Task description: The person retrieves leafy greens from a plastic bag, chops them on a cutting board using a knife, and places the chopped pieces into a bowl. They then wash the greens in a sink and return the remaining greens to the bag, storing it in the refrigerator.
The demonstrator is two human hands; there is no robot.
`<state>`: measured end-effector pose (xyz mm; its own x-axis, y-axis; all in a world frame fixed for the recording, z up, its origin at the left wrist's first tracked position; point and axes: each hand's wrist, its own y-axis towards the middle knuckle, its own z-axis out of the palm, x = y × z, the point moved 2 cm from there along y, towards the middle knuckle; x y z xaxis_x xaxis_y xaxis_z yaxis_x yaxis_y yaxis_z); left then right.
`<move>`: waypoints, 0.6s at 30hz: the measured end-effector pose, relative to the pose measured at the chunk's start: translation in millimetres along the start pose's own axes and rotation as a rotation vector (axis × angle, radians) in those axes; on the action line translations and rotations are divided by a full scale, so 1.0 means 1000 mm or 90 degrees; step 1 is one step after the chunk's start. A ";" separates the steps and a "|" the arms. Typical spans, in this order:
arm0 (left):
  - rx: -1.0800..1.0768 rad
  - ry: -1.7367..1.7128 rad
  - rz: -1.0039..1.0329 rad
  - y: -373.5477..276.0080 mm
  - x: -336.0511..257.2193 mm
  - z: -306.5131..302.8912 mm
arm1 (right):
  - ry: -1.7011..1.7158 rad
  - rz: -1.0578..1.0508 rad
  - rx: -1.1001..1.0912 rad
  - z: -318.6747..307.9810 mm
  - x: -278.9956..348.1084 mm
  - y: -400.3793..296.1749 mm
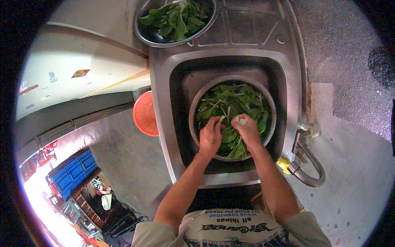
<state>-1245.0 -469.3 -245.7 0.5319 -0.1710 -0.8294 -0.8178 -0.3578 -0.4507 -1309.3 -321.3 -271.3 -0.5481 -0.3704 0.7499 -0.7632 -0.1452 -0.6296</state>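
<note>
A round metal basin (193, 102) full of leafy green vegetables (243, 98) stands in the stainless steel sink bowl (186, 77). Over the near half of the greens, my left hand (210, 137) pinches a pale leaf stem (221, 119) between thumb and fingers. Close beside it on the right, my right hand (249, 131) is closed around pale stem ends (241, 121). Whether these stems are still joined to leaves below is hidden by my fingers. Other pale stems poke up among the leaves between and beyond my hands.
Beyond the sink bowl, a metal bowl (145, 37) with more greens (177, 20) rests on the drainboard (240, 24). A curved faucet (318, 173) and a yellow cloth or sponge (284, 165) are at the right edge. An orange plastic basket or bin (145, 113) stands left of the sink.
</note>
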 end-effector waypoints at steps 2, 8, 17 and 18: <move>-0.051 0.066 0.103 0.003 0.009 0.002 | -0.035 -0.020 -0.002 0.002 -0.006 0.006; -0.032 0.258 0.006 0.025 0.039 0.018 | -0.377 -0.180 -0.110 0.027 -0.019 0.029; 0.005 0.236 0.023 0.031 0.054 0.040 | -0.505 -0.129 -0.137 0.019 -0.065 0.053; -0.015 0.172 0.002 0.024 0.049 0.034 | -0.465 -0.115 -0.134 0.020 -0.056 0.042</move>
<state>-1245.9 -455.1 -308.2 0.5717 -0.4097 -0.7109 -0.8157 -0.3775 -0.4384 -1304.1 -325.7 -343.8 -0.1004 -0.8780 0.4680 -0.9082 -0.1112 -0.4035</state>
